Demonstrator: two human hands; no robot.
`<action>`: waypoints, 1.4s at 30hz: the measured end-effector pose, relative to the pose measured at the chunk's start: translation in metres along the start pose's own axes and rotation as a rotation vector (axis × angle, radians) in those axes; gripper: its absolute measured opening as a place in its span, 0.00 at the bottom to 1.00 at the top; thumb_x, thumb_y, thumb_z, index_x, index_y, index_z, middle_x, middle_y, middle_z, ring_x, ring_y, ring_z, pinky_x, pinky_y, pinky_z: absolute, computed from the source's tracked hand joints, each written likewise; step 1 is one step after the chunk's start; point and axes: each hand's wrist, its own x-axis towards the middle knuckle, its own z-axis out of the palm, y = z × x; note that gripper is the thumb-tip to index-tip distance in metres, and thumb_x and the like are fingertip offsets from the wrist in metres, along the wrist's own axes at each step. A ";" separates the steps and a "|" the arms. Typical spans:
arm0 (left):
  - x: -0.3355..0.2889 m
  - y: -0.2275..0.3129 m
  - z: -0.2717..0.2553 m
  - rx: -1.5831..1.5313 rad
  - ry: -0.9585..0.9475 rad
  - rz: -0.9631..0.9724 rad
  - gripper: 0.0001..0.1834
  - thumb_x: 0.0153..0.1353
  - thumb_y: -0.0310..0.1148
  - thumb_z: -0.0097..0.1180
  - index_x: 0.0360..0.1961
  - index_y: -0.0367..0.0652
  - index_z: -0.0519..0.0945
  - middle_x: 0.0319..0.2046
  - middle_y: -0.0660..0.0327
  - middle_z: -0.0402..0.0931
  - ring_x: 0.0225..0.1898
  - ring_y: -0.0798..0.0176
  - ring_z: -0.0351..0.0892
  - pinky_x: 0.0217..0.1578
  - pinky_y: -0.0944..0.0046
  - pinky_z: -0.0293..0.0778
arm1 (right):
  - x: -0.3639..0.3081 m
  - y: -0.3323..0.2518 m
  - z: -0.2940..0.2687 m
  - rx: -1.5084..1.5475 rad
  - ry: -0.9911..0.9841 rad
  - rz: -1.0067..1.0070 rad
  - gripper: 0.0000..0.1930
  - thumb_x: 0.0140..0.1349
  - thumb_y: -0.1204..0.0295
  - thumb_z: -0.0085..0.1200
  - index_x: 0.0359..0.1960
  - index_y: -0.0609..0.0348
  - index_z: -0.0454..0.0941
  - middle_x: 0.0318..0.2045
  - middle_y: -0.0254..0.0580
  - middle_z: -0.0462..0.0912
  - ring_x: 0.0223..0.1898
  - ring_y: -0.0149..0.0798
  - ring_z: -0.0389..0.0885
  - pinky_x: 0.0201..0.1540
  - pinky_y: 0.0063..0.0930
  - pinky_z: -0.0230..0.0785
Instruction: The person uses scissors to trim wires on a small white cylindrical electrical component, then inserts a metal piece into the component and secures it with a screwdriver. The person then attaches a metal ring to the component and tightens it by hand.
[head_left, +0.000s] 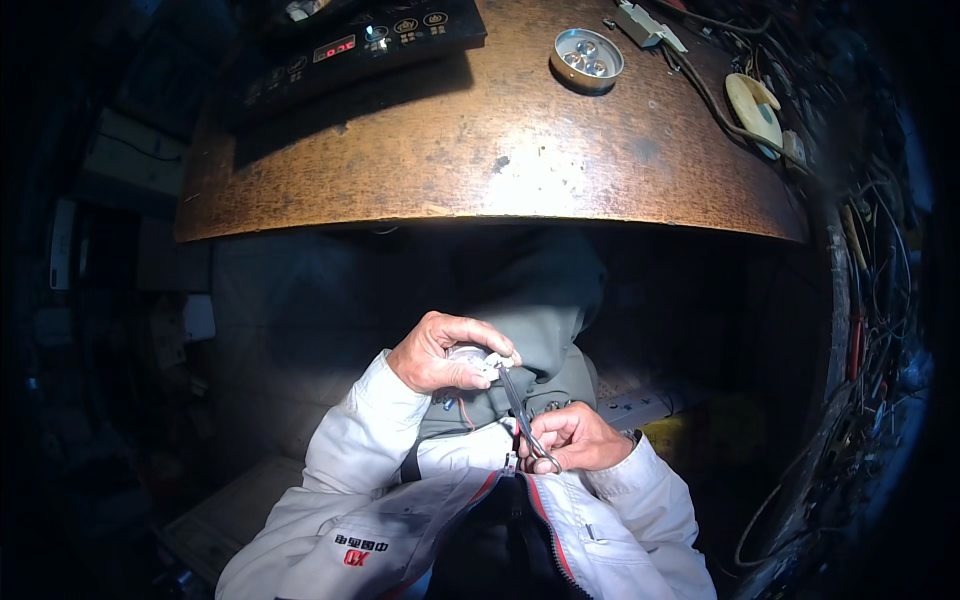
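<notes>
My left hand [440,352] holds a small round white part [472,357] with thin red wires [461,410] hanging from it, below the table edge and close to my chest. My right hand [580,440] grips the loops of a pair of small scissors [522,415]. The scissor tip points up and touches the white part at my left fingertips. Both forearms are in pale jacket sleeves. My lap is dark below.
A worn brown wooden table [480,150] fills the upper view. On it sit a black device with a red display [340,50], a round metal tin [587,58], a cream round object [755,105] and cables. Tangled wires and tools [880,330] line the right side.
</notes>
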 end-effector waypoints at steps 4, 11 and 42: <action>-0.001 -0.001 -0.001 -0.008 -0.004 0.002 0.26 0.52 0.29 0.84 0.52 0.34 0.88 0.48 0.42 0.88 0.53 0.48 0.89 0.56 0.51 0.83 | 0.000 0.003 -0.001 0.009 -0.009 -0.012 0.16 0.68 0.79 0.70 0.55 0.69 0.82 0.42 0.38 0.90 0.44 0.24 0.85 0.46 0.18 0.74; -0.004 0.006 -0.001 -0.008 0.003 -0.095 0.27 0.52 0.29 0.84 0.52 0.33 0.87 0.49 0.44 0.89 0.54 0.50 0.89 0.58 0.51 0.83 | -0.002 -0.014 -0.001 -0.156 -0.011 0.016 0.17 0.66 0.80 0.71 0.55 0.69 0.83 0.42 0.38 0.91 0.43 0.24 0.86 0.46 0.17 0.74; -0.003 0.004 0.000 -0.058 0.104 -0.106 0.27 0.50 0.26 0.84 0.51 0.33 0.84 0.48 0.44 0.89 0.51 0.52 0.91 0.57 0.52 0.85 | 0.001 -0.009 -0.001 -0.136 0.115 -0.049 0.16 0.65 0.81 0.71 0.53 0.70 0.84 0.39 0.43 0.93 0.40 0.26 0.89 0.44 0.20 0.79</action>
